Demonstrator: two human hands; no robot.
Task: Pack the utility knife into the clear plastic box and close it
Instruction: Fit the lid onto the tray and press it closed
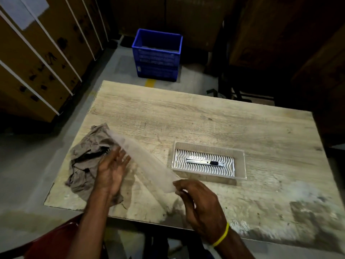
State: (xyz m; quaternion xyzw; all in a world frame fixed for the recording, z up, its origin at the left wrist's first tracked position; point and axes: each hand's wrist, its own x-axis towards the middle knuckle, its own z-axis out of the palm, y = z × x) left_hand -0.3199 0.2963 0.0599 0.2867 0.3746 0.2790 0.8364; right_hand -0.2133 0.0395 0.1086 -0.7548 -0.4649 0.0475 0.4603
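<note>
Cardboard cartons [37,58] bound with white straps stand stacked left of the table [186,116], off its far left corner. One crumpled grey-brown rag [87,156] with dark stitching lies on the table's left part. One left hand [112,171] hovers over the rag's right edge, palm turned inward and fingers spread wide, its fingertips against one long translucent lid [141,157]; whether they grip it is unclear. The lid is a flat, blurred, frosted sheet slanting from above the rag down toward the table's near edge. One right hand [197,200], with one yellow band [222,235] on its wrist, pinches the lid's near end between narrowed fingers. One blue plastic crate [157,55] with slotted walls sits on the floor beyond the table's far edge. The table top is pale, worn woodgrain, scuffed and stained along the near edge and right corner. One clear rectangular box [242,165] rests open on the table right of centre, its floor ribbed in wavy rows. One utility knife [205,162], slim and metallic with a dark slider, lies flat lengthwise inside the box.
</note>
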